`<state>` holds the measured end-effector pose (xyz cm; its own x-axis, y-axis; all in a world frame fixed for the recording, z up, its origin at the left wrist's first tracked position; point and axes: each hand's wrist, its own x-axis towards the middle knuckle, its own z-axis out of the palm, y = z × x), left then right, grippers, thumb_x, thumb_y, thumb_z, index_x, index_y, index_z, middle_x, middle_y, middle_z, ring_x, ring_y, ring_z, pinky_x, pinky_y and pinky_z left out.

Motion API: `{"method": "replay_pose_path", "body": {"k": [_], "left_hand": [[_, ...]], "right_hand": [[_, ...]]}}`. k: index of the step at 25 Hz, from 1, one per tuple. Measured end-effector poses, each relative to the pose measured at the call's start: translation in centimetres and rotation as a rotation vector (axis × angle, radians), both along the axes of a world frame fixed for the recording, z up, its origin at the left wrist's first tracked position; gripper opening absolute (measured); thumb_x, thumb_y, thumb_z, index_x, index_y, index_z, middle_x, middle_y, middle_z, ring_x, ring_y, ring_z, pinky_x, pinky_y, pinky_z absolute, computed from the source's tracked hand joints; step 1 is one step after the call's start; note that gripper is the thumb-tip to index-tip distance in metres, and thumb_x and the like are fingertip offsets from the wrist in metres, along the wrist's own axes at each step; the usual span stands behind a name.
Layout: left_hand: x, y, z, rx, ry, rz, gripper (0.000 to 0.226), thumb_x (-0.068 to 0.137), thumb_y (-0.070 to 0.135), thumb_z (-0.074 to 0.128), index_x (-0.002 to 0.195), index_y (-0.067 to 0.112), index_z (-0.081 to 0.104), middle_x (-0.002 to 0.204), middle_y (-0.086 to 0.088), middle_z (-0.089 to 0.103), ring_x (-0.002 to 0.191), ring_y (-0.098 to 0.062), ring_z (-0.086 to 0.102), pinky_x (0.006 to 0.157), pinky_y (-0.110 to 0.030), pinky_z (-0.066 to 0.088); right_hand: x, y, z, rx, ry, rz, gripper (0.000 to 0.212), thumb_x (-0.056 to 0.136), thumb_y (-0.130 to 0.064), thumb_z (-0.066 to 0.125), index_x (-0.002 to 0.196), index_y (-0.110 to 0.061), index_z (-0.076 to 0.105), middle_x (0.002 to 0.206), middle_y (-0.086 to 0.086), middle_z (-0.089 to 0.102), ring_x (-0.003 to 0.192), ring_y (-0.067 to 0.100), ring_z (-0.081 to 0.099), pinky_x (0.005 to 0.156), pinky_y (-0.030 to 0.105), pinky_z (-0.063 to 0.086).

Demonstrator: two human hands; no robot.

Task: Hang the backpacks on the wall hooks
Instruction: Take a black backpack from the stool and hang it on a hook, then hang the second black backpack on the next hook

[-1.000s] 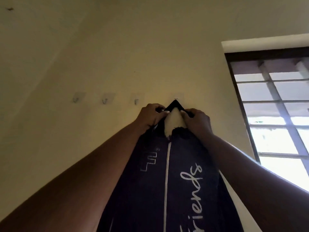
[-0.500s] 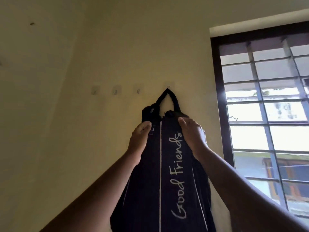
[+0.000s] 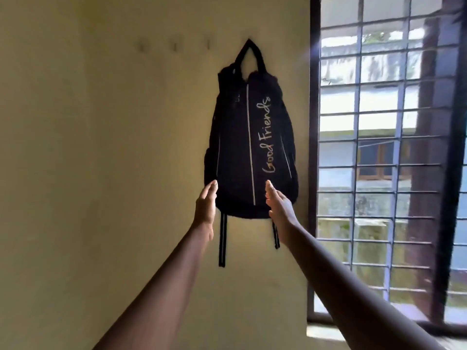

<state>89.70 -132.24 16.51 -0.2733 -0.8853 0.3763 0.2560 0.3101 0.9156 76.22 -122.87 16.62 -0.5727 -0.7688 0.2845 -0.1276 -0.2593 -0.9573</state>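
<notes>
- Black fabric makes up the backpack (image 3: pixel 252 147), which is hung flat against the wall (image 3: pixel 101 160) near its right edge, just beside the dark window frame (image 3: pixel 314 147).
- The backpack is carried by its top loop (image 3: pixel 249 50). The peak of the loop is drawn up to a point on the wall, and the hook under it is hidden.
- White lettering (image 3: pixel 267 133) reading "Good Friends" is printed up the right half of the front, and a thin white line is run down the middle.
- 2 straps (image 3: pixel 222 245) are seen dangling below the bottom of the backpack, the left one reaching lower than the right.
- 3 hooks (image 3: pixel 174 45) are set in a row on the wall to the left of the loop, at about its height. They are blurred.
- The left hand (image 3: pixel 206 204) is held with fingers straight and together at the lower left edge of the backpack, and nothing is gripped. Whether it touches the fabric cannot be told.
- The right hand (image 3: pixel 278 207) is likewise spread flat in front of the lower right part of the backpack. Contact cannot be judged here either.
- A metal grille (image 3: pixel 379 173) is fitted across the window.
</notes>
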Motion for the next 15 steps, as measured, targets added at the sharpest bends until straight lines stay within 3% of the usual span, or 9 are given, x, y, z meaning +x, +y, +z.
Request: {"method": "replay_pose_path", "body": {"k": [6,12,15], "left_hand": [[6.6,6.2,-12.7,0.240,-0.074,-0.008,0.052,0.096,0.041,0.039,0.142,0.018,0.037,0.149,0.001,0.041,0.137,-0.015,0.038,0.113,-0.034,0.021],[10.1,5.6,-25.1,0.484,-0.152,0.059,0.045,0.096,0.029,0.042,0.139,0.014,0.043,0.146,-0.003,0.046,0.134,-0.019,0.042,0.109,-0.031,0.025],[10.9,3.9,-31.3,0.600,-0.227,0.097,0.044,0.096,0.026,0.044,0.138,0.010,0.044,0.145,-0.006,0.047,0.133,-0.021,0.043,0.101,-0.027,0.027]], "right_hand": [[7.2,5.5,-11.9,0.214,-0.106,0.088,0.061,0.090,-0.053,0.043,0.137,-0.014,0.044,0.143,0.007,0.047,0.130,0.023,0.042,0.108,0.037,0.031],[9.2,3.7,-24.6,0.449,-0.219,0.076,0.054,0.090,-0.052,0.045,0.130,-0.017,0.052,0.135,0.002,0.054,0.127,0.019,0.046,0.108,0.037,0.032],[9.3,1.4,-31.1,0.565,-0.226,0.065,0.049,0.089,-0.052,0.048,0.124,-0.019,0.057,0.122,0.001,0.060,0.115,0.014,0.052,0.096,0.028,0.036]]}}
